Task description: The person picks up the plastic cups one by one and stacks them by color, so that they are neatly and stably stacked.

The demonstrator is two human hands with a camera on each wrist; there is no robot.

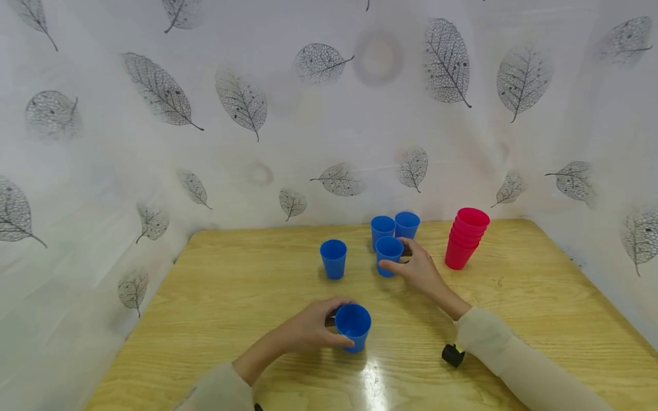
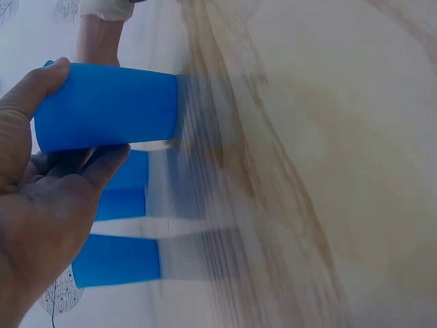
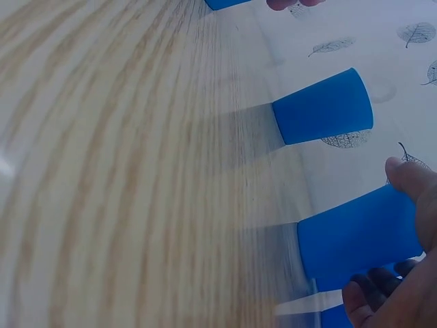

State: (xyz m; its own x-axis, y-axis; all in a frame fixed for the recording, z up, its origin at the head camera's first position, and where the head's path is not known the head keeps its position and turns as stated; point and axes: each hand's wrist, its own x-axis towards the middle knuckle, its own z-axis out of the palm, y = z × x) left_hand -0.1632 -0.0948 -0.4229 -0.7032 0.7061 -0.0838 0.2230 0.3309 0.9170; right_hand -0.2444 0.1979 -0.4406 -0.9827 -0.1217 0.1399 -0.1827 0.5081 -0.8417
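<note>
My left hand (image 1: 311, 328) holds a blue cup (image 1: 353, 328) at the front middle of the table, thumb on the near side and fingers round the far side. In the left wrist view that upright cup (image 2: 109, 106) shows between thumb and fingers. Farther back, my right hand (image 1: 420, 269) grips a second blue cup (image 1: 388, 254) between thumb and fingers. Right behind it stand two more blue cups, one (image 1: 382, 225) on the left and one (image 1: 408, 224) on the right. Another blue cup (image 1: 334, 260) stands alone to the left.
A stack of several red cups (image 1: 465, 240) stands at the back right. The wooden table (image 1: 231, 274) meets a leaf-patterned white sheet (image 1: 329, 125) at its back edge. A small black device (image 1: 453, 355) hangs by the right sleeve.
</note>
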